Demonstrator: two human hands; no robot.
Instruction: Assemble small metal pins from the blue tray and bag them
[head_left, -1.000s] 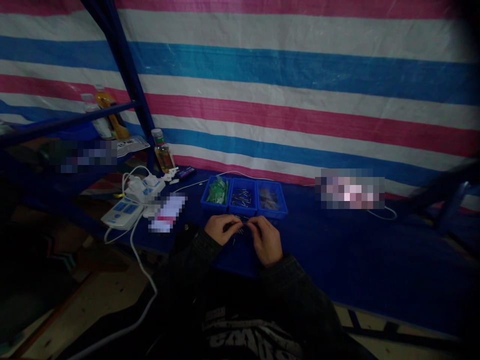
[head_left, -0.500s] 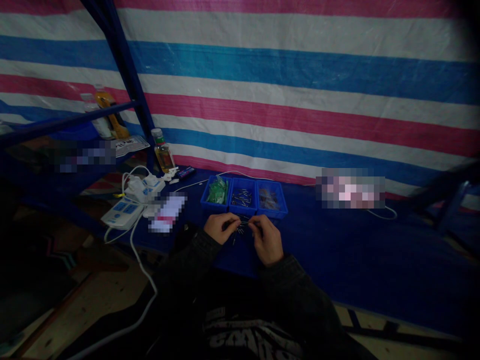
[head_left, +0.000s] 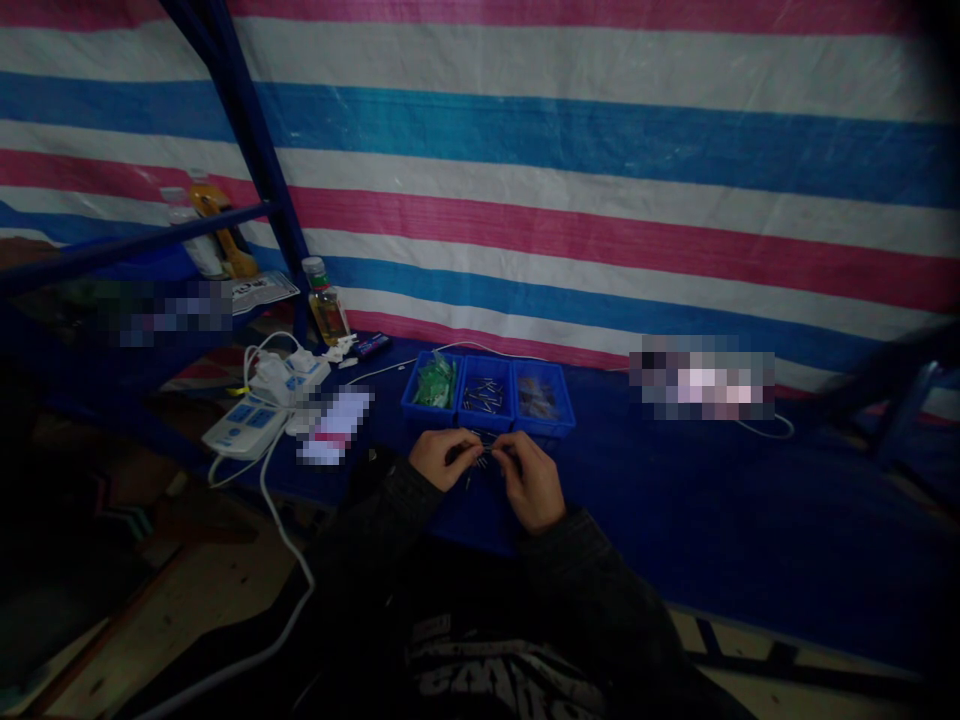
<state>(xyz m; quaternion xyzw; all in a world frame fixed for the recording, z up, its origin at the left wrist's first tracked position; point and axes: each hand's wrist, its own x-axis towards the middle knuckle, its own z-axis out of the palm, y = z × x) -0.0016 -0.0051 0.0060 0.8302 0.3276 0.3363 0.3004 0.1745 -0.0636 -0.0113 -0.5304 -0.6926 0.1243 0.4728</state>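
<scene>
Close in, the left hand (head_left: 442,458) and the right hand (head_left: 534,482) meet just above the near edge of a blue-covered bench (head_left: 675,480), with dark knit sleeves (head_left: 397,510) running back from both wrists. Both hands curl inward, fingertips and thumbs pressed together on small metal pins (head_left: 484,452) between them (the pins are too tiny to count, or to say which hand holds which). A few loose pins (head_left: 469,482) lie on the cloth just below the left hand. Straight ahead, near the bench's back edge, three blue plastic bins stand side by side, touching: the left bin (head_left: 429,402) holds green packets (head_left: 436,382), the middle bin (head_left: 487,420) holds more metal pins (head_left: 481,396), and the right bin (head_left: 544,422) holds small brownish pieces (head_left: 537,397). Toward the bench's left edge sit a blurred white paper (head_left: 334,425) and two white power strips (head_left: 247,425), with a white cable (head_left: 279,525) dropping off the near edge. At the back left corner stand a plastic bottle (head_left: 325,304) and a small blue box (head_left: 371,345), beside a blue metal shelf post (head_left: 255,150). A blurred object (head_left: 701,380) sits at the back edge on the right, before a pink, white and blue striped tarp (head_left: 570,150).
</scene>
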